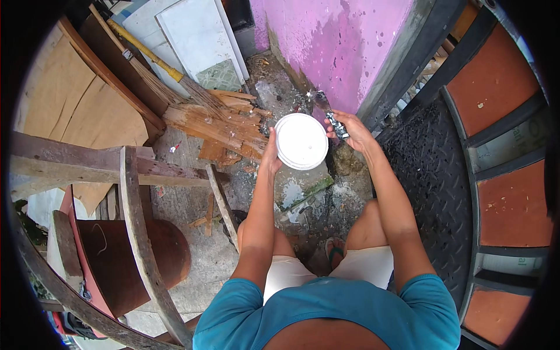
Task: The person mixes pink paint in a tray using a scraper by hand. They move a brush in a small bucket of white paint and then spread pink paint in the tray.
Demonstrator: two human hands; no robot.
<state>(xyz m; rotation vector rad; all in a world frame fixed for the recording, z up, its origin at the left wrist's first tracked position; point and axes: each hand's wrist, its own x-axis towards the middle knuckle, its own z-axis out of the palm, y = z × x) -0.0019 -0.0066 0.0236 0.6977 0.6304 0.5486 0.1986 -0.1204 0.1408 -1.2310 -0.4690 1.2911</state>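
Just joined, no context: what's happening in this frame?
A person stands in a cluttered yard corner, looking down. Their left hand holds a round white lid by its edge. Their right hand grips a scraper-like tool by its handle, blade near the lid's upper rim. A broom and splintered boards lie just beyond, by a pink wall.

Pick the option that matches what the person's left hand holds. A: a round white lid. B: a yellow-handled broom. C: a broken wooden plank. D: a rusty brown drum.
A: the left hand grips the edge of the round white lid, while the right hand holds a small dark tool beside it.
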